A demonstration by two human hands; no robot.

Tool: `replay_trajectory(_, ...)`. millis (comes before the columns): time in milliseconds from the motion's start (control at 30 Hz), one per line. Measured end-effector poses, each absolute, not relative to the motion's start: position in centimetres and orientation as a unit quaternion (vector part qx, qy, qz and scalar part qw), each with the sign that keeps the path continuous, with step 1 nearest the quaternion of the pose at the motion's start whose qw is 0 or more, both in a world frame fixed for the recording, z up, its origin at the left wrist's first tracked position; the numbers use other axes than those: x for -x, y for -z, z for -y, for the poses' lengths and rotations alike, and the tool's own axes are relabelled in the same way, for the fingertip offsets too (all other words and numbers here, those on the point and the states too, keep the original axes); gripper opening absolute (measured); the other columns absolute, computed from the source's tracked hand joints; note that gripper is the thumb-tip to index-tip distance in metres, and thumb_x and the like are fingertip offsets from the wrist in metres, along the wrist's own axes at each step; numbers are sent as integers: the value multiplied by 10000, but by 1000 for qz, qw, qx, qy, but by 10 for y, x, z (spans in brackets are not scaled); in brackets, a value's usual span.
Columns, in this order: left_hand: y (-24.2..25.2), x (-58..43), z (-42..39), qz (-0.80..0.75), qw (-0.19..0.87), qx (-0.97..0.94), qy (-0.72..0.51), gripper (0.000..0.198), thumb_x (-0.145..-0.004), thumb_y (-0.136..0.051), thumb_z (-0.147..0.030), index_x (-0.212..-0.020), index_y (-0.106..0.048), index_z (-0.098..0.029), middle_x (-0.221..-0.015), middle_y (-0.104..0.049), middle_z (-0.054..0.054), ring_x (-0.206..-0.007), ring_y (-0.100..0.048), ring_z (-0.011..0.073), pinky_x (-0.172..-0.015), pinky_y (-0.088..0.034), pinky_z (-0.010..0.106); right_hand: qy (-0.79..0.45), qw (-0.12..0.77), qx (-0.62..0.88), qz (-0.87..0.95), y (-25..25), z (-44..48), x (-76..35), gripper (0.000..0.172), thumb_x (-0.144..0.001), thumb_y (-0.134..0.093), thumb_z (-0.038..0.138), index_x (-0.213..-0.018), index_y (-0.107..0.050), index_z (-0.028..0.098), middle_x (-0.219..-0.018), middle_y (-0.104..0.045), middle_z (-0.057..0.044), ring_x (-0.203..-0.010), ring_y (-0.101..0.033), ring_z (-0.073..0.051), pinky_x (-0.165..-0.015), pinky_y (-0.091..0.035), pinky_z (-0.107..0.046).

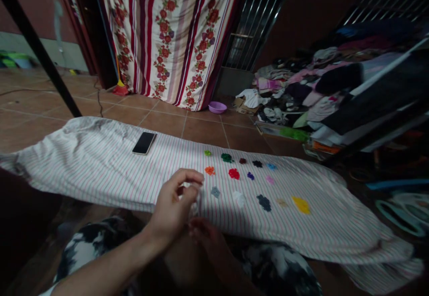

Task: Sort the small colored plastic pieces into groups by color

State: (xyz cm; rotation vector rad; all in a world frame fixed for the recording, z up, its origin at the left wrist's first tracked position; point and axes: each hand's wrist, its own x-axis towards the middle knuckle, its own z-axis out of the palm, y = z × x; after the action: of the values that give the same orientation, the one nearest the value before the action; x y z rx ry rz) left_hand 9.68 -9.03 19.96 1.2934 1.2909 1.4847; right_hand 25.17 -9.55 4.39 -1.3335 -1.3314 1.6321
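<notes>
My left hand (176, 202) is above the near edge of the striped cloth (107, 171), its fingers curled and the thumb near the index finger; what it holds, if anything, cannot be made out. Lower and to its right, my right hand (208, 235) is dim, with its fingertips drawn together close to the left wrist. Small coloured piles lie on the cloth to the right of my hands: grey (215, 192), orange (209, 170), red (233, 174), white (239, 198), dark grey (264, 202), yellow (300, 205), dark green (227, 158) and several others.
A phone (144, 143) lies on the cloth at the left. Beyond are a floral curtain (174, 36), a purple basin (217, 107) and a large heap of clothes (301, 81). Dark poles (43, 50) slant at both sides. My patterned trouser legs (89, 251) show below.
</notes>
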Motion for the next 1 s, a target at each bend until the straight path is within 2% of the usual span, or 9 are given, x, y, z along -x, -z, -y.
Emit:
replay_trajectory(100, -151, -67, 36, -582, 292, -400, -645, 218, -708, -520, -266, -876, -638, -193, -971, -667, 54, -972, -604, 204, -745, -505, 310, -629, 304, 520, 491, -48, 96, -252, 454, -648, -695, 549, -901, -665, 173, -909, -687, -83, -804, -645, -226, -690, -486, -325)
replay_trajectory(233, -98, -16, -14, -662, 193, -309, -655, 252, -683, -478, -214, -890, -619, -185, -977, -639, 54, -978, -589, 207, -892, -477, 379, -639, 297, 523, 479, -46, 97, -252, 493, -607, -718, 592, -874, -671, 180, -896, -697, -90, -792, -649, -231, -674, -490, -329)
replay_trajectory(400, -80, 22, -41, -749, 106, -301, -582, 313, -671, -529, -191, -976, -596, -160, -1048, -581, 100, -1150, -506, 277, -1028, -389, 458, -646, 279, 521, 483, -29, 96, -255, 514, -646, -695, 624, -919, -676, 189, -941, -698, -95, -837, -659, -237, -697, -505, -334)
replay_trajectory(533, -75, 30, -51, -826, 27, -318, -464, 444, -762, -547, -230, -1191, -525, -119, -1290, -474, 177, -1314, -386, 308, -1097, -301, 486, -649, 242, 509, 511, -15, 94, -259, 475, -704, -665, 596, -947, -667, 187, -949, -694, -95, -842, -656, -228, -691, -505, -323)
replay_trajectory(633, -70, 35, -57, -847, 22, -324, -422, 541, -802, -575, -272, -1306, -448, -121, -1431, -352, 209, -1378, -310, 335, -1091, -303, 508, -654, 228, 508, 512, -10, 90, -261, 457, -724, -644, 581, -964, -654, 191, -966, -694, -93, -853, -656, -225, -709, -506, -327)
replay_trajectory(833, -57, 47, -71, -859, 36, -362, -359, 704, -820, -604, -355, -1410, -331, -84, -1509, -262, 269, -1453, -129, 410, -1124, -232, 565, -654, 199, 511, 520, -9, 88, -262, 471, -724, -629, 581, -975, -645, 183, -979, -697, -96, -878, -656, -233, -723, -505, -329)
replay_trajectory(1000, -48, 53, -81, -877, 32, -372, -301, 808, -785, -614, -388, -1440, -282, -50, -1502, -287, 292, -1444, -167, 422, -1127, -225, 562, -645, 199, 527, 516, -8, 91, -259, 450, -709, -630, 579, -928, -653, 187, -923, -689, -78, -820, -646, -211, -688, -494, -305)
